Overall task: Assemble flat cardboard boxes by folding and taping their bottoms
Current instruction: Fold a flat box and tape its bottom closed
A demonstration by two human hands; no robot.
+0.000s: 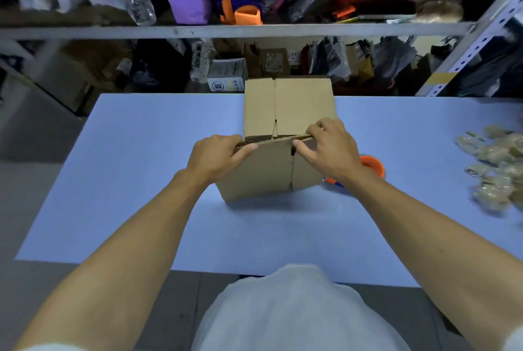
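Your left hand [218,154] pinches the near flap edge of the cardboard box [271,158] at about 9 o'clock of the box, thumb on the near face and fingers curled over the corrugated rim. Your right hand [329,145] grips the same rim at roughly 3 o'clock, fingers hooked over the top and thumb underneath. So both are clamped on cardboard, nothing spread flat.

The box sits around the middle of the blue table [141,181], toward 12 o'clock from your body, with its far flaps sticking up behind your knuckles. Looks to me like you're at the folding stage, no tape on the seam yet, though the view of the inside is blocked by your hands so I can't swear to it.

Tip for this bit: fold along the score line, keep both hands level so the flap goes down square, and tuck the short flaps under before the long ones meet. Press the seam flush before you reach for tape.

The orange tape dispenser [372,165] is just beside your right wrist at 3 o'clock, easy grab. A pile of crumpled tape scraps [495,166] lies farther out at 3 o'clock, well apart from the box. The metal shelf [226,31] runs across at 12.
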